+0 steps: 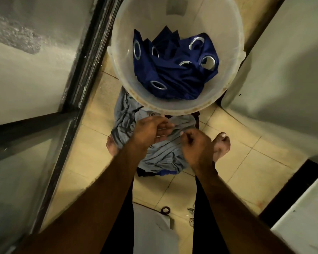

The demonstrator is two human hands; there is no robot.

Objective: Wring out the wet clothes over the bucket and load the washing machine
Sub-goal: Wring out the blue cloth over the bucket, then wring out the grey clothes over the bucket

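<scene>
Both forearms reach down over the tiled floor [237, 153]. Right hand [195, 146] fisted, grip clamped on a bunched fold of the grey cloth [158, 158], which lies on the floor beside the bucket [121, 61]. Left hand [151, 131] half-curled on the same cloth; cannot tell its grip. Blue curtain [173, 74] sits inside the bucket.

Hands: left hand [151, 129] and right hand [196, 146] bare.
Arms: left forearm [99, 189] and right forearm [228, 195] bare from the wrist up.
Legs: black trousers [118, 226].
Feet: right foot [221, 143] bare, toes showing; left foot [112, 146] bare, partly hidden.
</scene>
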